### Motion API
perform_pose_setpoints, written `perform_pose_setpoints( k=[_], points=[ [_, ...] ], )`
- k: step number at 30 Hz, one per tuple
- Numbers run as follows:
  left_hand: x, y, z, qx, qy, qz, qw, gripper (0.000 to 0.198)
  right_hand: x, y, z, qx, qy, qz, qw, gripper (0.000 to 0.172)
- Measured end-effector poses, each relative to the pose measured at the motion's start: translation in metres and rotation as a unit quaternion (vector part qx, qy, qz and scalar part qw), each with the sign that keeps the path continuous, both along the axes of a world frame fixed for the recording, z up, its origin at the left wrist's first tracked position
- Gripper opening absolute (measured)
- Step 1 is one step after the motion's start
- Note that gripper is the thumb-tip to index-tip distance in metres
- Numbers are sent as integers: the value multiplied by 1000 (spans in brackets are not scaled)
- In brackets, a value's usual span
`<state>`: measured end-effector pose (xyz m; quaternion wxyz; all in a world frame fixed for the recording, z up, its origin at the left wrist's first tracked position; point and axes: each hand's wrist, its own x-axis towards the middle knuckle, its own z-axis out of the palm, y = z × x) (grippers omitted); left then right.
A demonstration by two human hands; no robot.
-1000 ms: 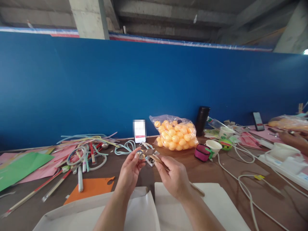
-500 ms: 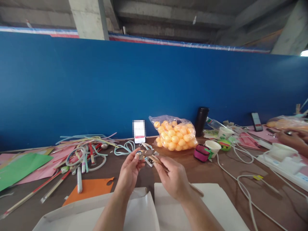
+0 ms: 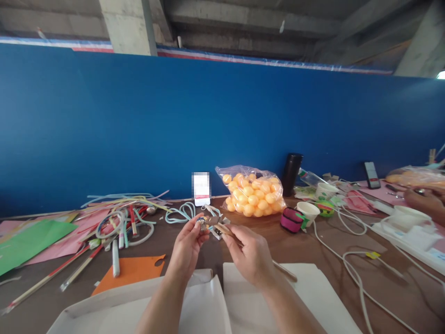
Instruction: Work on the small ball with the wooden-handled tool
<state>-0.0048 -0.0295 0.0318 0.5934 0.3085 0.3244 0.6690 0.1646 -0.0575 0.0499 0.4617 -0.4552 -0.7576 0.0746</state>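
Note:
Between the thumb and fingers of my left hand (image 3: 187, 241) is a small shiny round metal piece (image 3: 202, 224); its exact kind is hard to make out. My right hand (image 3: 252, 253) is closed around a light wooden stick (image 3: 285, 271). One end slants out below the palm, and its pale tip points at the metal piece. Whether the tip touches that piece I cannot tell. Just behind the fingertips lies a small open white box (image 3: 216, 234) with dark bits in it, partly hidden by my right hand.
Behind stands a clear bag of orange balls (image 3: 255, 195), a black bottle (image 3: 292, 175) and a propped card (image 3: 202, 189). Tubes and sticks (image 3: 121, 222) pile up left. Right are paper cups (image 3: 308, 212), a magenta pouch (image 3: 291, 220), cables and another person's hand (image 3: 422, 202). White trays (image 3: 208, 301) lie in front.
My right hand and the wooden stick have shifted very slightly. The metal piece has turned a little in my left fingers. Both grips stay the same.

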Motion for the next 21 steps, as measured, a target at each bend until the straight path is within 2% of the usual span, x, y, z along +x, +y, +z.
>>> perform_pose_setpoints(
  k=[6, 10, 21],
  points=[
    [-1, 1, 0, -2, -4, -2, 1000, 46, -1, -1, 1, 2, -9, 6, 1000, 24],
    [-1, 1, 0, 5, -11, -1, 1000, 47, -1, -1, 1, 15, 19, 3, 1000, 25],
    [-1, -1, 2, 18, -33, -12, 999, 42, 0, -2, 2, -1, 41, 8, 999, 24]
  ],
)
